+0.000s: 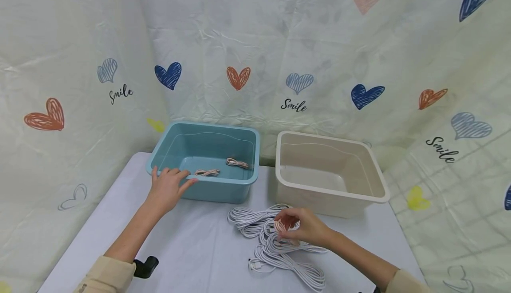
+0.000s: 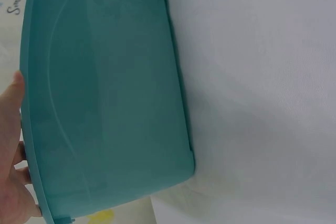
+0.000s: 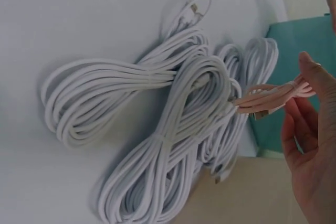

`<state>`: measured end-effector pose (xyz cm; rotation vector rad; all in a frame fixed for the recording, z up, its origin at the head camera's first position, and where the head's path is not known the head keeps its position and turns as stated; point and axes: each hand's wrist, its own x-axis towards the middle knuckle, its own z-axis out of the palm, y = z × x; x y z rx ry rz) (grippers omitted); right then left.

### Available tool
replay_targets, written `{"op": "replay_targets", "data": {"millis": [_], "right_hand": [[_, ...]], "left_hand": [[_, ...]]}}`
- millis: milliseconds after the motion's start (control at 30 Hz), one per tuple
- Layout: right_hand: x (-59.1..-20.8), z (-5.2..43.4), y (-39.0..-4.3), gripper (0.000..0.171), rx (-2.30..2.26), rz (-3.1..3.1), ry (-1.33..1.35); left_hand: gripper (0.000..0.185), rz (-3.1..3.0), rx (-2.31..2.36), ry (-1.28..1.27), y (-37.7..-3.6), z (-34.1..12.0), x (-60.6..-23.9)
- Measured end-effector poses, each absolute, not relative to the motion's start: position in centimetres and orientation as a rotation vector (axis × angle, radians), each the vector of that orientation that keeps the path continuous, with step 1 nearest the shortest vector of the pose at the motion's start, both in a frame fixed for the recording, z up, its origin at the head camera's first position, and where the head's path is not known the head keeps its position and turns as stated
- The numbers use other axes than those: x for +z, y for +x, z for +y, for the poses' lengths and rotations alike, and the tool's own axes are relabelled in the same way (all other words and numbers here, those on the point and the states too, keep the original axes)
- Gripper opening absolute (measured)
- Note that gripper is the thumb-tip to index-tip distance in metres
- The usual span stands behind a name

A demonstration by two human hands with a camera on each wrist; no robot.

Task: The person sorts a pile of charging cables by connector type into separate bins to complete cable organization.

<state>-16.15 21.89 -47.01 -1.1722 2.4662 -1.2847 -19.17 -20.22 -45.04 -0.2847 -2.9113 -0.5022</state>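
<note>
My right hand [image 1: 306, 227] pinches a bundled pink cable [image 3: 273, 97] between thumb and fingers, above a heap of coiled white cables [image 1: 297, 266]. In the right wrist view a metal plug shows at the pink bundle's underside. My left hand [image 1: 165, 191] rests on the near rim of a blue plastic bin [image 1: 219, 191], its fingers laid over the edge. Inside that bin lie two more bundled pink cables, one [image 1: 207, 172] by the near wall and another [image 1: 237, 163] toward the right. The left wrist view shows the bin's outer wall; the left fingertips are partly hidden behind the rim.
A beige bin [image 1: 327, 203] stands right of the blue one, with a narrow gap between them. Both sit on a white-covered table [image 1: 191, 248]. A heart-printed curtain [image 1: 239, 31] hangs behind and along both sides.
</note>
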Motion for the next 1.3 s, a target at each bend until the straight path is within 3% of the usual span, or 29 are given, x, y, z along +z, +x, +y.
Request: {"op": "replay_targets", "data": {"millis": [333,1300], "right_hand": [[-44.0,20.4,-18.0,0.030,-1.325,2.551,-1.248],[-36.6,12.9,-24.2,0.032,-1.185,2.764,-1.100]], "left_hand": [[0.048,-2.908,-0.515,-0.288,-19.2,-20.2,-45.1],[0.044,-2.899,-0.656,-0.263,-19.0,-20.2,-44.8]]}}
